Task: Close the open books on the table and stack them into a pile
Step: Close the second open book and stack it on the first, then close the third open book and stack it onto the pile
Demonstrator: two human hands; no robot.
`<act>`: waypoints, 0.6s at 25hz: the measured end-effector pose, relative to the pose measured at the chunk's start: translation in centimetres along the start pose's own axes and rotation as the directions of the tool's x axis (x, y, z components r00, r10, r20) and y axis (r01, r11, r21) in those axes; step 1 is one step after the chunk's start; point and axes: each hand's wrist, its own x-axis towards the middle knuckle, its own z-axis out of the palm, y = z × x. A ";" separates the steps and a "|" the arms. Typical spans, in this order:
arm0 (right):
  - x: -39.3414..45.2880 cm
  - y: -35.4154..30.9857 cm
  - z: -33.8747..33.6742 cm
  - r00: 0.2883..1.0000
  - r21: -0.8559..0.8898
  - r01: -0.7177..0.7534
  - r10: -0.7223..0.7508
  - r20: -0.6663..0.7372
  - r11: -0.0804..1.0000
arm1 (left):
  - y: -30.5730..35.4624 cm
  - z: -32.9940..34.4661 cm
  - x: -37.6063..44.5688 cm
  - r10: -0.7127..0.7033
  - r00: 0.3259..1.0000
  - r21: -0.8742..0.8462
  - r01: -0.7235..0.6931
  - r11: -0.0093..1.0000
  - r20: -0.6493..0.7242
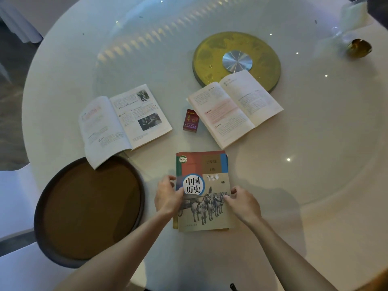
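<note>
We've got both hands, left hand (169,195) and right hand (241,200), gripping the closed history book (204,185)'s sides; horse-and-chariot cover, slightly askew on another.

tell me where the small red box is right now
In the head view, the small red box sits mid-table between the two open books, left open book and right open book, just beyond the closed history book.
</note>
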 end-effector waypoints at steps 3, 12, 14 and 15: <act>2.5 0.1 -2.6 1.000 0.090 -0.013 0.014 -0.016 0.996 | 3.9 0.8 2.1 0.069 0.995 -0.166 -0.056 0.984 0.075; 16.3 -0.2 -17.5 0.980 0.399 0.076 0.005 -0.198 0.914 | 17.0 6.2 10.9 -0.139 0.969 -0.436 0.217 0.873 0.203; 19.4 -0.7 -20.6 0.976 0.401 0.118 -0.031 -0.217 0.909 | 18.5 7.3 12.7 -0.176 0.965 -0.496 0.252 0.831 0.195; 20.8 -1.0 -21.9 0.975 0.384 0.132 -0.050 -0.217 0.914 | 19.1 7.8 13.3 -0.186 0.962 -0.530 0.266 0.805 0.200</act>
